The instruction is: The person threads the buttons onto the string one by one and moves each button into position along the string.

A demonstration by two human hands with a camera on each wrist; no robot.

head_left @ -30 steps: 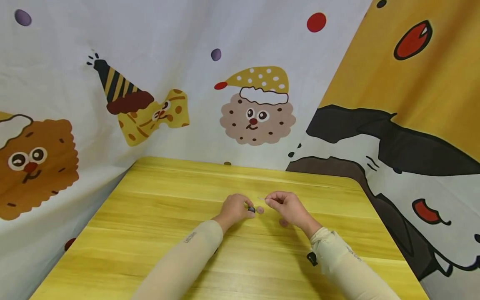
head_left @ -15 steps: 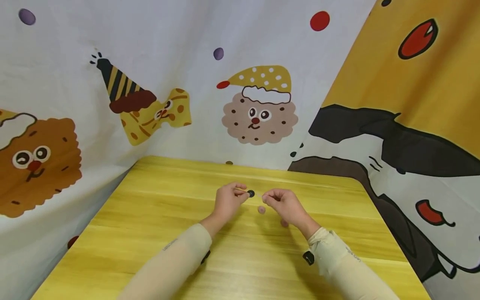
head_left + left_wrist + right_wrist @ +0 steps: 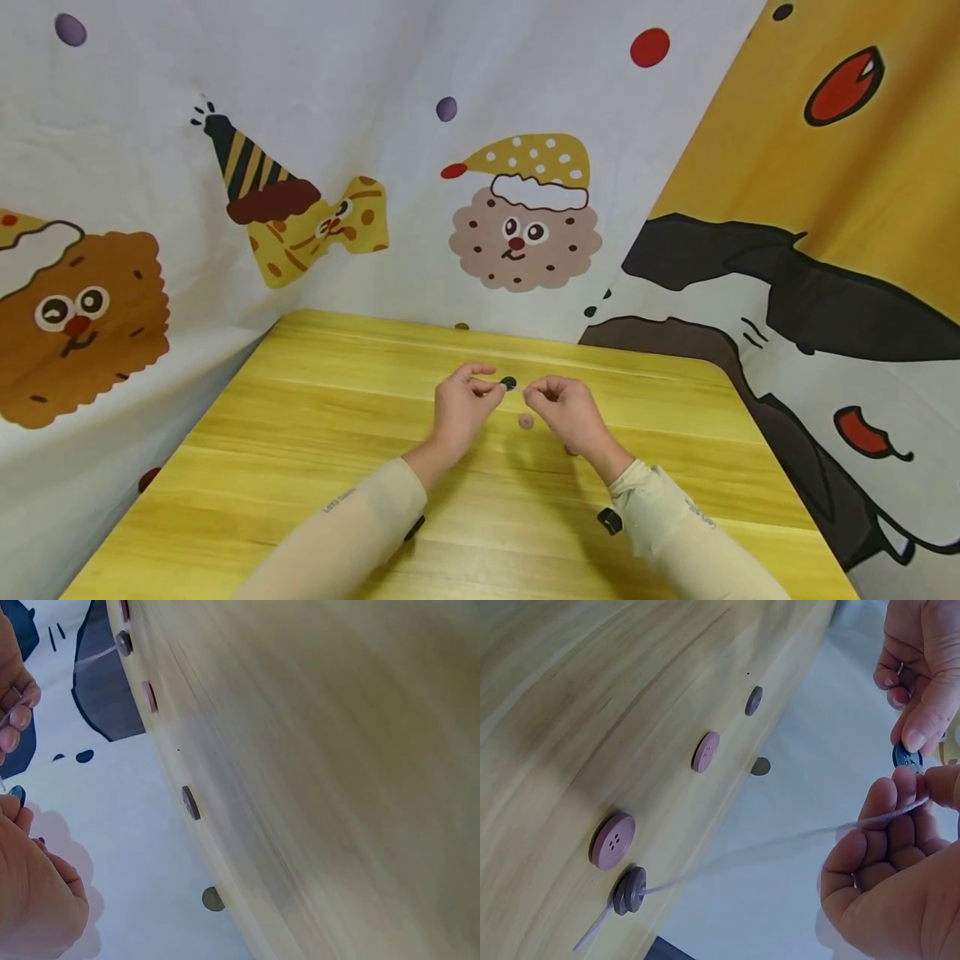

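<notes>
My left hand [image 3: 461, 408] pinches a dark blue button [image 3: 907, 756] by its edge, between thumb and finger. Right beside it, my right hand [image 3: 570, 412] pinches a thin pale purple string [image 3: 780, 841] near its end. The fingertips of both hands almost meet, at the button's edge. From my right hand the string runs down to two stacked brownish-purple buttons [image 3: 635, 889] threaded on it, and its tail lies on the table beyond them. In the left wrist view, the blue button [image 3: 18, 795] shows partly behind my fingers.
On the wood-grain table [image 3: 315, 433] lie a large pink button [image 3: 615, 841], a smaller pink button [image 3: 706, 752] and a brownish button [image 3: 754, 700]. A printed cartoon curtain [image 3: 375, 100] hangs behind the table's far edge.
My left hand has moved up and away from low over the table with the blue button, then slightly right to the string's end. My right hand has stayed nearly still, holding the string.
</notes>
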